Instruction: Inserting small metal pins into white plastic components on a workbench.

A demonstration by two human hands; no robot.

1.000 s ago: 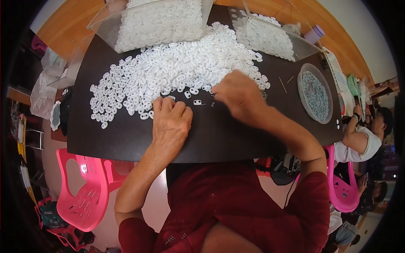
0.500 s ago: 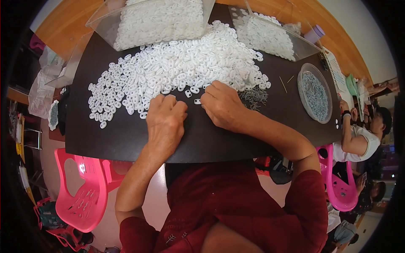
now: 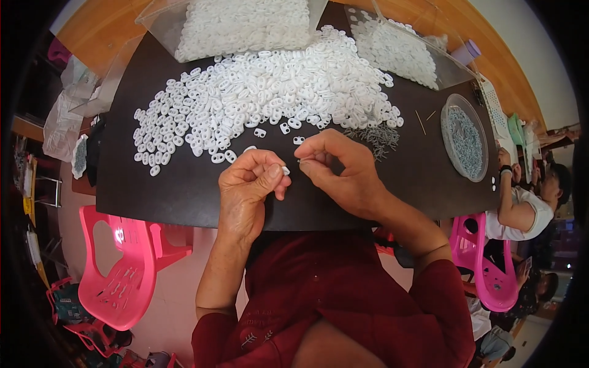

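Note:
My left hand (image 3: 248, 184) is closed, its thumb and fingers pinching a small white plastic piece (image 3: 286, 171) above the dark table. My right hand (image 3: 345, 172) faces it a short way to the right, thumb and forefinger pinched together. A tiny greyish tip shows at that pinch, too small to name. Beyond both hands spreads a large heap of white oval two-hole pieces (image 3: 270, 83). A few loose ones, such as a white piece (image 3: 298, 140), lie just past my fingertips. Small grey pins or screws (image 3: 381, 142) are heaped beyond my right hand.
Two clear bins, a large bin (image 3: 162, 30) and a smaller bin (image 3: 451, 73), hold white pieces at the back. A round clear tray (image 3: 485, 153) of grey-blue pins stands right. Pink chairs (image 3: 119, 270) flank the table (image 3: 153, 196). Another person (image 3: 521, 208) sits at the far right.
Both hands have drawn back from the front of the heap toward me. My left hand has turned over, showing the white piece in its pinch. The view has shifted slightly.

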